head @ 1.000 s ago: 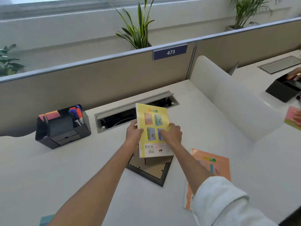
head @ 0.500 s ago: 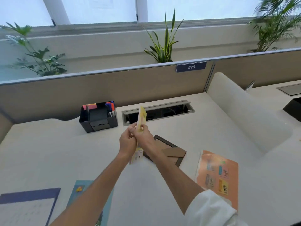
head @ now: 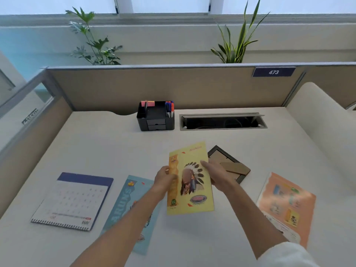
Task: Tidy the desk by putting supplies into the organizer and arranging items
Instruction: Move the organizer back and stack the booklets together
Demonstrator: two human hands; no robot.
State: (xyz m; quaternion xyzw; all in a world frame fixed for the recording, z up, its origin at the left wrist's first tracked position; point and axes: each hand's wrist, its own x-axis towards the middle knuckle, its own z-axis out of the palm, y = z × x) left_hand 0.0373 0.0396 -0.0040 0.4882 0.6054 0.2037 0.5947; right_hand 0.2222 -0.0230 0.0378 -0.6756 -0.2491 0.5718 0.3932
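Yellow notebook (head: 190, 180), front cover up with a feathered-headdress picture on it, is held above the white desk (head: 107, 143) near the middle of the view, between both hands. Left hand (head: 164, 180) grips its left edge, thumb on the cover and fingers curled behind; right hand (head: 216, 175) holds the right edge, thumb lying on the cover and the other fingers hidden behind the book. Nearest the person, a white sleeve (head: 287, 255) covers the right upper arm. Under the left forearm lies a light blue notebook (head: 127, 199), flat on the desk, and to its left a spiral-bound desk calendar (head: 75, 199) lies flat as well. At the right an orange notebook (head: 287, 205) lies flat, well apart from the yellow one. Just behind the right hand a dark picture frame (head: 223, 155) lies face down, its brown stand showing. Farther back, a black organizer (head: 156, 118) stands by the partition with pink and orange sticky notes (head: 148, 103) in its left rear slot and markers (head: 170, 108) in its right compartment. Beside it on the right, an open cable hatch (head: 222, 122) is set into the desk. A beige partition (head: 173, 87) carries a blue label reading 473 (head: 273, 72), and two green plants (head: 236, 45) rise beyond it.
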